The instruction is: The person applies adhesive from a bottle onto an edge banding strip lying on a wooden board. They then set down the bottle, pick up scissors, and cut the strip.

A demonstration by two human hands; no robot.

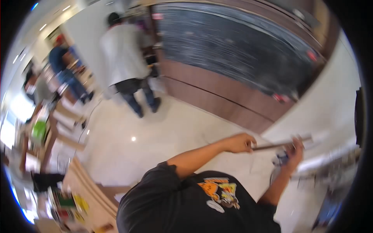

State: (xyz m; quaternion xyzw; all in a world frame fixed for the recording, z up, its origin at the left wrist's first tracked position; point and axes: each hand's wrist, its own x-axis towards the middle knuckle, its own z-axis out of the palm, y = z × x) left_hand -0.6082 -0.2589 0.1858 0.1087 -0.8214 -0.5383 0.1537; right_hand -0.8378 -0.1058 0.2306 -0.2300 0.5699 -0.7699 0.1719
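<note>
A thin, straight brown strip (272, 146) is stretched between my hands, in front of the pale wall at the right. My left hand (239, 143) is closed around its left end. My right hand (295, 151) grips it close to the other end, which sticks out a little past my fingers. The strip lies nearly level, its right end slightly higher. Blur hides its material and the exact place of my fingertips. A small dark blue and white object (280, 158) shows beside my right hand; I cannot make out what it is.
Ahead stands a brown wood panel unit (217, 97) with a dark, film-wrapped panel (233, 46). A person in a light top (124, 54) faces away near it; other people are farther left. A wooden workbench (87, 194) with items is at lower left. A cable (90, 116) crosses the glossy floor.
</note>
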